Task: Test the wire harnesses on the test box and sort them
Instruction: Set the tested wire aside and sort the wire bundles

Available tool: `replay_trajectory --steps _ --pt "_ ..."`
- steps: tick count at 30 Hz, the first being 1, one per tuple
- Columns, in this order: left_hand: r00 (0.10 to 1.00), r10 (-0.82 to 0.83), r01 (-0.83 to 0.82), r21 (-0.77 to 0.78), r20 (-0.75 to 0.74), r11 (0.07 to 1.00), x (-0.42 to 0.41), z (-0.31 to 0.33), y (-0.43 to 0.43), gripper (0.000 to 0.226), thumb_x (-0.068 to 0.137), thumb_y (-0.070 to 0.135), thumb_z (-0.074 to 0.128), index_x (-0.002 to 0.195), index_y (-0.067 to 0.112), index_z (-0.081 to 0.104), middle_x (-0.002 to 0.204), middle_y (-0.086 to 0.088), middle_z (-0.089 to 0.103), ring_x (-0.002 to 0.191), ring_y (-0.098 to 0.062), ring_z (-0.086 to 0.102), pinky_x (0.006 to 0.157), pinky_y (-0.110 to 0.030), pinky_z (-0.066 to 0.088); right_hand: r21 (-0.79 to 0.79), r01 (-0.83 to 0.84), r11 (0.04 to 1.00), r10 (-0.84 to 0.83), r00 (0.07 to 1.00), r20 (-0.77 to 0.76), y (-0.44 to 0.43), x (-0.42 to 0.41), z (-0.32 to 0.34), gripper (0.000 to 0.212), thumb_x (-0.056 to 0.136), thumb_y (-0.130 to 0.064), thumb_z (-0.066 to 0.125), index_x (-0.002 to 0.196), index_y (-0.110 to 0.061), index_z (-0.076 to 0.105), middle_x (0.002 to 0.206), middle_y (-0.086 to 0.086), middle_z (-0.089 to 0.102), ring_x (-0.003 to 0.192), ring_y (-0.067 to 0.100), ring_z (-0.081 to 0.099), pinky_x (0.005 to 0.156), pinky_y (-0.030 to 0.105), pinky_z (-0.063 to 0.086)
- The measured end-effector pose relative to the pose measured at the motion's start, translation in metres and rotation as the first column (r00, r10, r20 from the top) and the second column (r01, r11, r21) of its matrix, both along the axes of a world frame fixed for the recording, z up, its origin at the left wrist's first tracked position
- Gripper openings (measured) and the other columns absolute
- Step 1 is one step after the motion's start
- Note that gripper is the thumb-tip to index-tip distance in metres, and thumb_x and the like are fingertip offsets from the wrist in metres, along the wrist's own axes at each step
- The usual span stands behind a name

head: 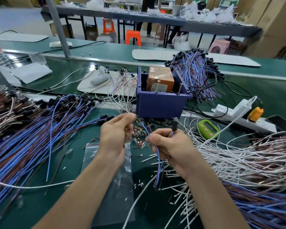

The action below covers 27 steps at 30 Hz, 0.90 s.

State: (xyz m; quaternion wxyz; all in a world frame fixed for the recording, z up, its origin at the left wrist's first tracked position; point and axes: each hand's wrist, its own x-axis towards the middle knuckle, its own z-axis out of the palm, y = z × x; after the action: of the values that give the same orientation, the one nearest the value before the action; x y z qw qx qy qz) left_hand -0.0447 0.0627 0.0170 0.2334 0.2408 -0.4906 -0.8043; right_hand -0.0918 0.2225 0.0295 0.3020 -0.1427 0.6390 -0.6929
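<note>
The right hand (168, 146) grips a blue-and-brown wire harness (157, 154) just in front of the blue test box (160, 106), with its plug and bare ends pointing up and away. The left hand (116, 134) is curled (what it holds is blurred). The box's label is unreadable.

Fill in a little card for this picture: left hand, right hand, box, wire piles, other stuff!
Left hand: fingers curled; what it pinches is too blurry to tell
Right hand: grip on a thin blue and brown wire harness
Box: purple plastic box holding an orange block, just beyond the hands
Wire piles: blue and brown wires on the left, white wires on the right
Other stuff: green oval timer, white power strip, clear zip bag on the green table
</note>
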Motion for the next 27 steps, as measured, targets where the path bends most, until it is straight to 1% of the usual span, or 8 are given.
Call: replay_trajectory --steps 2,5,7,10,13,16,21,27 --pt "0.998 0.063 -0.063 0.004 -0.013 0.998 0.002 0.002 -0.007 0.026 0.093 0.011 0.071 0.069 0.016 0.079 0.054 0.004 0.058 0.046 -0.006 0.041 0.040 -0.012 0.033 -0.004 0.019 1.000 -0.019 1.000 0.002 0.001 0.000 -0.001 0.021 0.089 -0.001 0.069 0.070 -0.009 0.077 0.058 0.010 0.057 0.050 0.014 0.045 0.047 0.020 0.029" --pt "0.998 -0.004 0.034 -0.440 0.069 0.898 0.005 0.002 -0.009 0.017 0.088 0.030 0.079 0.083 0.015 0.082 0.055 0.010 0.063 0.047 -0.004 0.048 0.049 -0.013 0.040 -0.041 0.128 0.991 -0.128 0.992 -0.001 -0.001 -0.002 -0.004 0.025 0.092 -0.007 0.069 0.070 -0.015 0.079 0.059 0.007 0.061 0.050 0.015 0.042 0.050 0.024 0.029" --pt "0.977 -0.166 0.213 -0.593 0.134 0.777 0.008 0.002 0.005 0.016 0.074 0.039 0.084 0.086 0.027 0.084 0.063 0.011 0.072 0.055 -0.003 0.060 0.057 -0.018 0.048 -0.089 0.222 0.971 -0.224 0.974 -0.021 -0.004 -0.002 -0.005 0.028 0.093 -0.007 0.068 0.070 -0.018 0.079 0.057 0.001 0.063 0.047 0.010 0.048 0.047 0.022 0.033" --pt "0.939 -0.313 0.336 -0.588 0.145 0.735 0.008 0.001 0.020 0.024 0.067 0.042 0.082 0.091 0.040 0.082 0.066 0.009 0.074 0.057 -0.005 0.062 0.057 -0.019 0.048 -0.119 0.342 0.932 -0.357 0.924 -0.137 -0.005 -0.005 -0.006 0.030 0.090 -0.006 0.072 0.067 -0.023 0.080 0.055 -0.005 0.066 0.044 0.003 0.053 0.044 0.017 0.039" --pt "0.945 -0.318 0.307 -0.526 0.072 0.793 0.005 0.004 0.025 0.023 0.075 0.019 0.087 0.094 0.033 0.083 0.070 -0.003 0.077 0.058 -0.011 0.066 0.060 -0.024 0.052 -0.143 0.381 0.913 -0.406 0.880 -0.248 -0.006 -0.005 -0.006 0.030 0.088 -0.007 0.076 0.067 -0.029 0.081 0.057 -0.007 0.069 0.046 0.001 0.056 0.048 0.011 0.041" --pt "0.977 -0.211 0.202 -0.379 0.017 0.903 0.002 0.011 0.028 0.027 0.085 -0.003 0.078 0.080 0.022 0.085 0.071 -0.008 0.077 0.057 -0.013 0.069 0.059 -0.022 0.056 -0.208 0.402 0.892 -0.440 0.879 -0.184 -0.008 -0.005 -0.002 0.024 0.090 -0.009 0.074 0.071 -0.021 0.082 0.060 -0.002 0.071 0.041 0.001 0.049 0.044 0.011 0.039" --pt "1.000 0.004 -0.002 -0.146 0.014 0.989 -0.015 0.033 0.023 0.026 0.089 -0.005 0.068 0.074 0.013 0.079 0.060 -0.007 0.069 0.050 -0.013 0.060 0.051 -0.019 0.052 -0.222 0.546 0.808 -0.557 0.830 0.015 0.004 -0.028 0.019 0.027 0.102 -0.013 0.059 0.082 -0.011 0.076 0.078 0.008 0.078 0.034 0.011 0.039 0.038 0.021 0.032" --pt "0.971 0.232 -0.190 -0.403 0.058 0.895 -0.045 0.039 0.018 0.016 0.080 0.007 0.069 0.082 0.021 0.078 0.049 0.002 0.065 0.043 -0.008 0.056 0.047 -0.020 0.047 -0.181 0.592 0.785 -0.589 0.804 0.076 0.002 -0.059 0.033 0.013 0.100 -0.012 0.063 0.091 -0.008 0.071 0.056 0.004 0.067 0.035 0.006 0.034 0.041 0.020 0.031"
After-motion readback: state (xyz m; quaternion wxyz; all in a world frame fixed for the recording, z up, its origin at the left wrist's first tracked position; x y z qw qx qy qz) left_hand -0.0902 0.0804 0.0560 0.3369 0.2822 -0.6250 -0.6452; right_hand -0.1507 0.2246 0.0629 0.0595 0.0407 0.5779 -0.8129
